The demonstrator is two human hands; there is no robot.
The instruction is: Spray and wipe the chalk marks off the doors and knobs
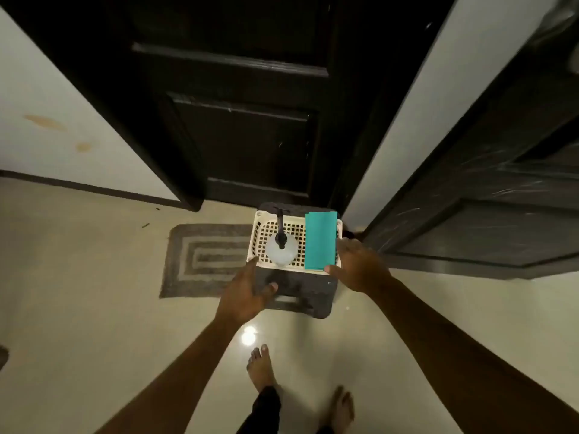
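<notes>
A cream plastic basket sits on a dark stool in front of a dark closed door. Inside the basket stands a clear spray bottle with a black nozzle, and beside it lies a folded teal cloth. My left hand hovers with spread fingers just in front of the basket's left corner. My right hand reaches over the basket's right side, its thumb at the near edge of the cloth. A second dark door at the right stands open and shows faint white streaks.
A grey patterned mat lies on the glossy cream floor left of the stool. White walls flank the closed door, the left one with brownish stains. My bare feet stand behind the stool.
</notes>
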